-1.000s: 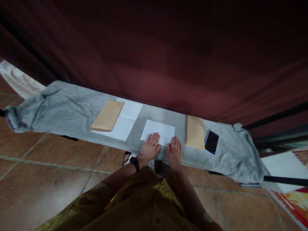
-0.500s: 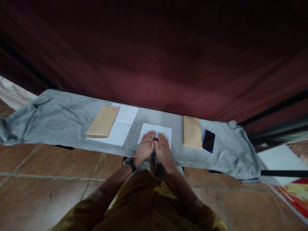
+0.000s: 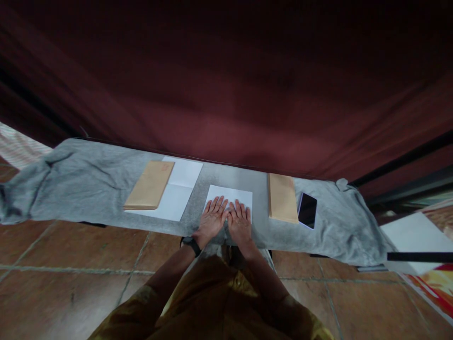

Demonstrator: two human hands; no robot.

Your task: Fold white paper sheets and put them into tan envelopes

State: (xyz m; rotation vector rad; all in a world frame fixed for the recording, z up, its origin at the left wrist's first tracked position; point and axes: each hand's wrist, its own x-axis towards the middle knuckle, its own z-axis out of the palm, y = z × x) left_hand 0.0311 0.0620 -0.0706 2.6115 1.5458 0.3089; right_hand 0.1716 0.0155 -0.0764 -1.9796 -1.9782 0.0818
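A white sheet of paper (image 3: pixel 230 192), which looks folded, lies in front of me on the grey cloth. My left hand (image 3: pixel 213 218) rests flat on its left half, fingers stretched out. Beside it, my right hand (image 3: pixel 239 222) lies flat on the right half, and the two thumbs nearly meet. The palms cover the paper's near part. To the left, a stack of brown envelopes (image 3: pixel 150 184) sits partly on top of white creased paper (image 3: pixel 182 189). Another brown envelope stack (image 3: pixel 283 198) lies to the right of my hands.
A phone (image 3: pixel 307 211) with a dark screen lies right of the right-hand envelopes. Grey cloth (image 3: pixel 95 184) covers the long narrow table. Behind its far edge hangs a dark red curtain (image 3: pixel 226 118). White board-like material (image 3: pixel 417 236) and a black bar stand at the far right.
Both hands have slid slightly toward me on the paper, and the fingers are a little more spread. The whole view has shifted slightly.
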